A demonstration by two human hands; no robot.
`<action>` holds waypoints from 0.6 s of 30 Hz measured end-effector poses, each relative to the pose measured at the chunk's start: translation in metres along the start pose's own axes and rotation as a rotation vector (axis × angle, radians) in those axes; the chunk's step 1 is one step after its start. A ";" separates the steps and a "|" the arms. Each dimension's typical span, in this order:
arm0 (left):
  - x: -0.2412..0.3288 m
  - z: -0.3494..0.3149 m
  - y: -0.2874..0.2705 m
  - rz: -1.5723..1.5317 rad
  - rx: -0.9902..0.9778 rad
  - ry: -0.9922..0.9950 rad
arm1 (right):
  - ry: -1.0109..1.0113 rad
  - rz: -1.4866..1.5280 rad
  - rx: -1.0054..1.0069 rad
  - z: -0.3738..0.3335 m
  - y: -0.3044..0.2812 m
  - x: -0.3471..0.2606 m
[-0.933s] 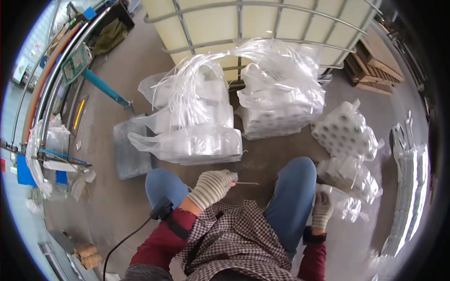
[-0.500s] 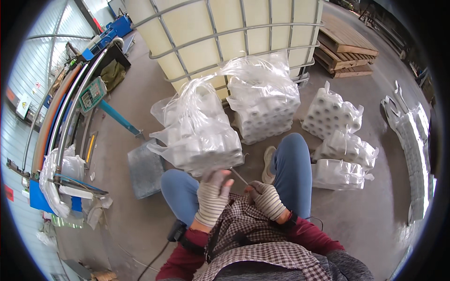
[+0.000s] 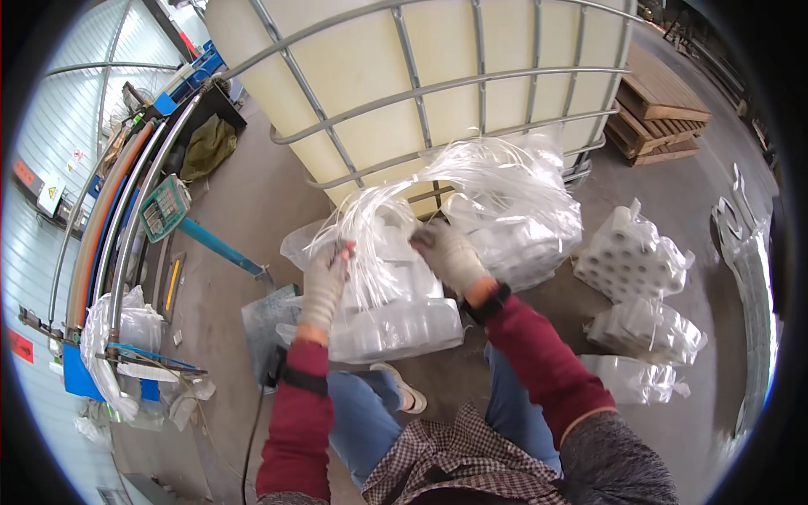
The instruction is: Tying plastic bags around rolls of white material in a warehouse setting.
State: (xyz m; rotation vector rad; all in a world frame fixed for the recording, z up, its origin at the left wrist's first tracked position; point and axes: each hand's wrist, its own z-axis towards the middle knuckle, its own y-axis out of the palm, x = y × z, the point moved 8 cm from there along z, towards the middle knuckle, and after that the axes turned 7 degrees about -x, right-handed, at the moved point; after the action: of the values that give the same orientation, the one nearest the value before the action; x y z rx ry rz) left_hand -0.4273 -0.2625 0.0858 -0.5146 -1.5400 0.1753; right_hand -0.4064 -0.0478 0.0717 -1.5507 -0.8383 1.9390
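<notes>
In front of me stands a clear plastic bag [image 3: 396, 328] packed with white rolls, with a bunch of thin white strands [image 3: 369, 244] draped over its top. My left hand [image 3: 324, 282], in a striped glove, is at the left side of the strands, its fingers closed; what they hold is too small to make out. Across the bag, my right hand [image 3: 453, 255] reaches to the strands' right side with curled fingers; their grip is blurred. A second bag of rolls [image 3: 522, 227] stands behind to the right, also under strands.
A caged white tank [image 3: 379, 93] rises just behind the bags. Three smaller roll packs, including a tilted one [image 3: 631, 257], lie at right, near wooden pallets [image 3: 661, 101]. At left are a platform scale [image 3: 261, 337] and a rack of long bars [image 3: 126, 210].
Both hands have moved from my lap forward to the near bag and spread apart. The thin metal rod seen between them earlier is no longer distinguishable. The view has shifted.
</notes>
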 end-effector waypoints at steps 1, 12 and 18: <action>-0.016 0.036 -0.014 0.074 0.021 0.029 | 0.023 -0.117 -0.054 0.042 0.009 0.004; -0.024 0.230 0.030 0.334 -0.140 0.137 | 0.112 -0.213 -0.225 0.199 0.072 0.081; -0.027 0.263 0.118 0.656 -0.512 0.164 | -0.209 0.247 -0.244 0.122 0.034 0.049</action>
State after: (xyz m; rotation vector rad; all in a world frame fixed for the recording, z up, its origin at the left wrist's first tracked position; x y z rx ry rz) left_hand -0.6607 -0.1153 -0.0019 -1.4025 -1.2036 0.2326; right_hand -0.5368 -0.0537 0.0335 -1.6767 -1.0446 2.2776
